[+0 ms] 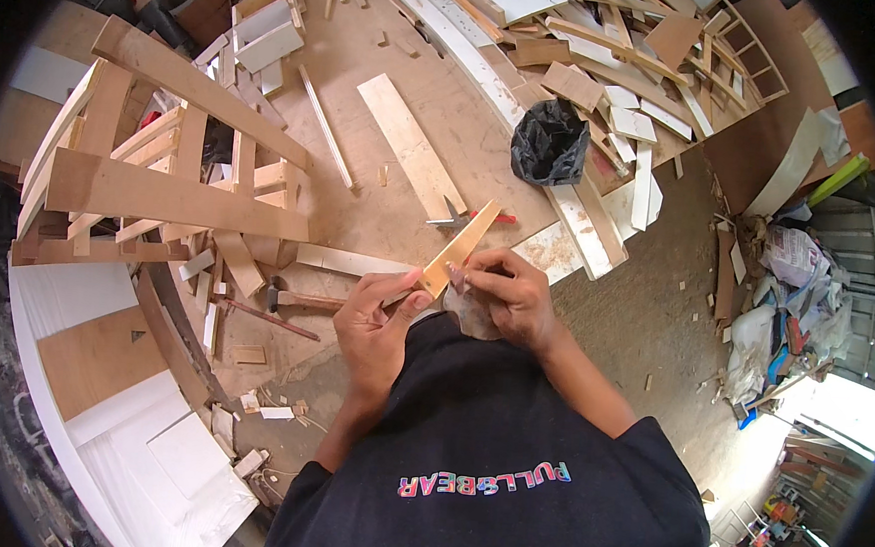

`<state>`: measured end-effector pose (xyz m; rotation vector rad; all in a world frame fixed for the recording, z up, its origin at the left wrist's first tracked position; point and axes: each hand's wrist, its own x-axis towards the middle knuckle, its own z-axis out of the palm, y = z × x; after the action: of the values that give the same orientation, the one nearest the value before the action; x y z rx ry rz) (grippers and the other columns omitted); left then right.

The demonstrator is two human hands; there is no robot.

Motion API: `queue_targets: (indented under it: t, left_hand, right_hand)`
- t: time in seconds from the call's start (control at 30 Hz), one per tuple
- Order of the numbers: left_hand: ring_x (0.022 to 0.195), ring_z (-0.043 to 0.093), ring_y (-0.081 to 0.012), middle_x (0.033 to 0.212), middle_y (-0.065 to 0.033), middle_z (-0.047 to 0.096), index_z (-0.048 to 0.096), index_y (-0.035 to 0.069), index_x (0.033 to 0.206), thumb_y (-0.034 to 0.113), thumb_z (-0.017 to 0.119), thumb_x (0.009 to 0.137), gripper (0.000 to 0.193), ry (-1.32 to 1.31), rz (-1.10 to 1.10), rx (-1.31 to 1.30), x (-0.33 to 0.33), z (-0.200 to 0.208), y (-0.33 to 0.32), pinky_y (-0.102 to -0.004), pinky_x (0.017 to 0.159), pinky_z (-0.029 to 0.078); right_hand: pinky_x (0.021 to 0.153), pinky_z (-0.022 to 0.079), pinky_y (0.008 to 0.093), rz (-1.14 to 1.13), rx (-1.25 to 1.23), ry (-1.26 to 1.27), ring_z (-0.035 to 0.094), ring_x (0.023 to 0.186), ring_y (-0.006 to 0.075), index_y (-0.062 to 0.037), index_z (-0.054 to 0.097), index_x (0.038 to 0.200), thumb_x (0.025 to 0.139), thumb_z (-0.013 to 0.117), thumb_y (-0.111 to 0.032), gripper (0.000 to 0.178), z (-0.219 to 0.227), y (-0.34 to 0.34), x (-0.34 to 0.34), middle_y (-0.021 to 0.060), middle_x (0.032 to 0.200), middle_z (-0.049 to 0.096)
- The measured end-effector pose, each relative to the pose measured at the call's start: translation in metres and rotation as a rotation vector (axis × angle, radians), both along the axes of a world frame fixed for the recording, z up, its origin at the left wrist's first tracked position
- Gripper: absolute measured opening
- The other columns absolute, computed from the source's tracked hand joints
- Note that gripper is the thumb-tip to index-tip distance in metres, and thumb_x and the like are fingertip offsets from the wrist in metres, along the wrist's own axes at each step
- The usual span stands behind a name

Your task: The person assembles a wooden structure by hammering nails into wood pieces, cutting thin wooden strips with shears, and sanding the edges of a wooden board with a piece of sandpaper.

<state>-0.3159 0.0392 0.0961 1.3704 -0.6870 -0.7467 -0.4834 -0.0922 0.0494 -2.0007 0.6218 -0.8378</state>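
Strip of wood (466, 240) clamped in left hand (378, 322), right hand (518, 297) at its four o'clock, grip I can't tell, hammer (308, 301) toward eight.

The wood strip (467, 243) is honey-yellow, the bag (551, 145) black, the shirt (539, 420) black too (its lettering (485, 485) multicoloured).

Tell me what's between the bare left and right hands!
The head view shows a narrow tan wooden strip between the left hand and right hand.
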Motion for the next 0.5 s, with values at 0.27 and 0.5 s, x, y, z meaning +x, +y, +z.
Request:
queue_targets:
  t: [0.27,0.5]
  left_hand:
    - [0.109,0.065,-0.0180,0.119,-0.0109,0.063,0.068,-0.001,0.119,-0.005,0.075,0.094,0.027,0.041,0.007,-0.083,-0.002,-0.001,-0.016,-0.0297,0.096,0.056]
    - [0.112,0.063,-0.0188,0.124,-0.0132,0.060,0.065,-0.002,0.118,-0.006,0.073,0.095,0.025,0.072,0.017,-0.078,-0.020,0.001,-0.022,-0.0309,0.099,0.054]
  right_hand:
    - [0.082,0.059,0.0338,-0.263,0.096,0.055,0.075,0.093,0.0243,-0.0012,0.079,0.107,0.087,0.070,0.006,0.024,-0.049,-0.021,0.005,0.0129,0.103,0.074]
    - [0.086,0.057,0.0311,-0.205,0.158,-0.038,0.073,0.097,0.0228,-0.0051,0.080,0.107,0.088,0.073,0.002,0.021,-0.082,-0.043,-0.007,0.0098,0.104,0.074]
